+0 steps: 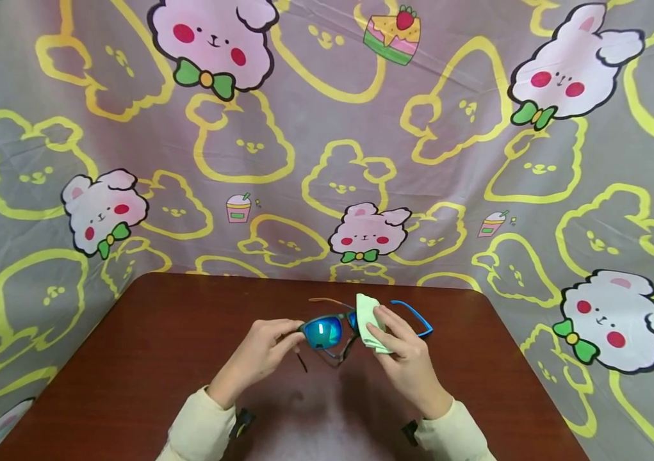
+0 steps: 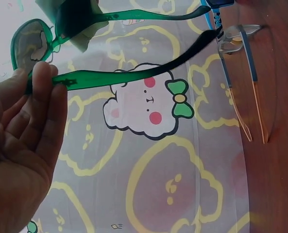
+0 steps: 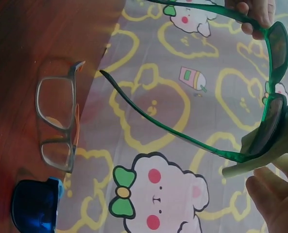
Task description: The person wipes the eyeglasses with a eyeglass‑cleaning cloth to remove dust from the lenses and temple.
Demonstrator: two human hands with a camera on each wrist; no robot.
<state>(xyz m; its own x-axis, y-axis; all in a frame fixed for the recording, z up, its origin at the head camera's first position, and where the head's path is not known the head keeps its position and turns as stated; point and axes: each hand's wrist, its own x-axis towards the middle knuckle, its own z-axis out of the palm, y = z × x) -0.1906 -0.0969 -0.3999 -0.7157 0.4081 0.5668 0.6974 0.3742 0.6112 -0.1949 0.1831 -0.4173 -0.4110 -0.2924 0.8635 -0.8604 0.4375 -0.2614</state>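
Green-framed sunglasses (image 1: 323,332) with mirrored blue-green lenses are held up above the table. My left hand (image 1: 260,352) pinches the frame at its left corner, by the hinge. Over the other lens, my right hand (image 1: 407,358) holds a folded pale green cloth (image 1: 368,320), which hides most of that lens. The right wrist view shows the cloth (image 3: 241,167) wrapped around the lens's front and lower edge. Both temples (image 2: 110,77) are unfolded and point away from the lenses in the left wrist view.
On the brown table (image 1: 188,326), behind the hands, lie clear-lens glasses (image 3: 56,104) with orange-tipped temples. Beside them are blue-framed sunglasses (image 3: 37,206) with dark blue lenses. A patterned cloth backdrop (image 1: 303,128) hangs around the table's back and sides.
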